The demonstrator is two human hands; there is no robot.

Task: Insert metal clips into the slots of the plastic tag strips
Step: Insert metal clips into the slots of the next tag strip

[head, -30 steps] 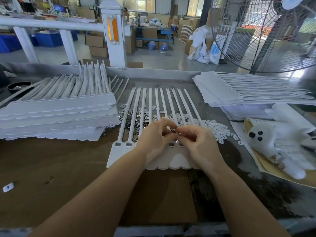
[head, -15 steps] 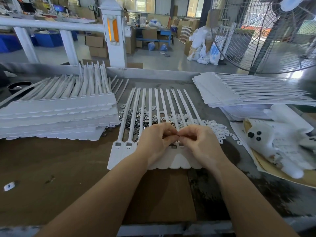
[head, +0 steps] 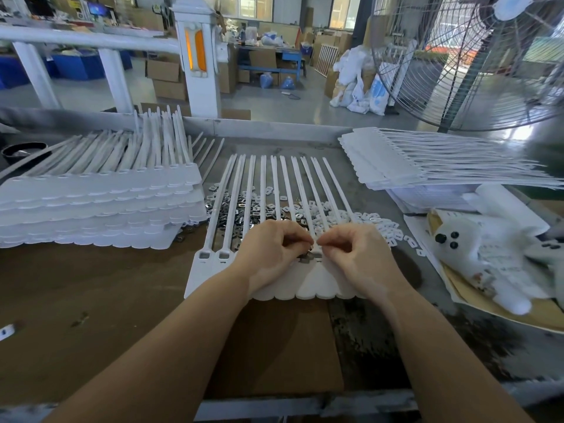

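On the bench, far left: a dark bowl (head: 23, 150) is sitting at the table edge, partly hidden behind the left stack.
Left stack: a pile of white tag strips (head: 100, 206) is lying flat, tails pointing away from the person (some tails are standing up at the back).
Stray piece: one small white part (head: 6, 332) is lying alone on the brown table (head: 91, 315) near the left edge.
Work strip: a white tag strip sheet (head: 213, 264) is lying centred in front of the person, tails fanning away; two empty slots are showing at its left end.
Clip heap: loose metal clips (head: 244, 209) are lying under and between the tails, just beyond the hands.
Left hand (head: 268, 254): it is resting on the sheet with fingers curled and thumb meeting forefinger (whether a clip is pinched there cannot be told).
Slot area: a metal clip (head: 306, 258) is sitting at the slot row between the two hands, just below the fingertips.
Right hand (head: 357, 257): it is mirroring the left, fingers curled, tips pinched together close to the left fingertips; contents cannot be told.
White pieces: small white plastic parts (head: 384, 227) are lying scattered right of the clips.
Right stack: more tag strips (head: 427, 166) are lying with tails pointing right.
Far right: a white plush toy (head: 488, 254) is lying on paper.
Background: a large wire-guard fan (head: 476, 56) is standing behind the bench.
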